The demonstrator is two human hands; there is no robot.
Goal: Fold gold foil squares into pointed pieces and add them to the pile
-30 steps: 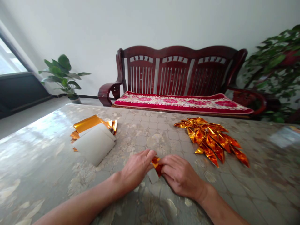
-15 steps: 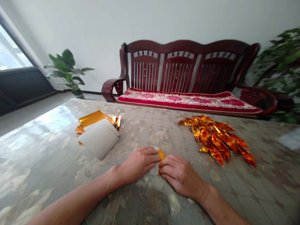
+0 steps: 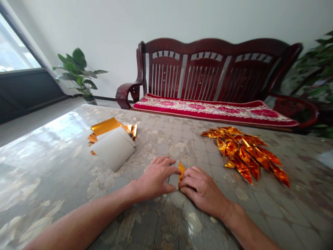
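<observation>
A small folded piece of foil paper (image 3: 173,180), pale on one side and gold on the other, lies on the table between my hands. My left hand (image 3: 157,178) rests on its left part, palm down, with the fingers spread. Against its gold right edge, my right hand (image 3: 200,189) presses with bent fingers held together. To the left is a stack of sheets (image 3: 114,147), white sides up over gold ones. A pile of folded shiny orange-gold foil pieces (image 3: 244,151) lies to the right.
The patterned table (image 3: 166,139) extends around my hands. Beyond it stands a dark red wooden bench (image 3: 203,74) with a red floral cushion (image 3: 215,109). Potted plants (image 3: 78,71) are at the back left and far right. Something clear (image 3: 326,159) lies at the right edge.
The fingers of my left hand have spread, with the thumb now lower on the paper. My right hand stays at the gold edge. The whole view has shifted slightly.
</observation>
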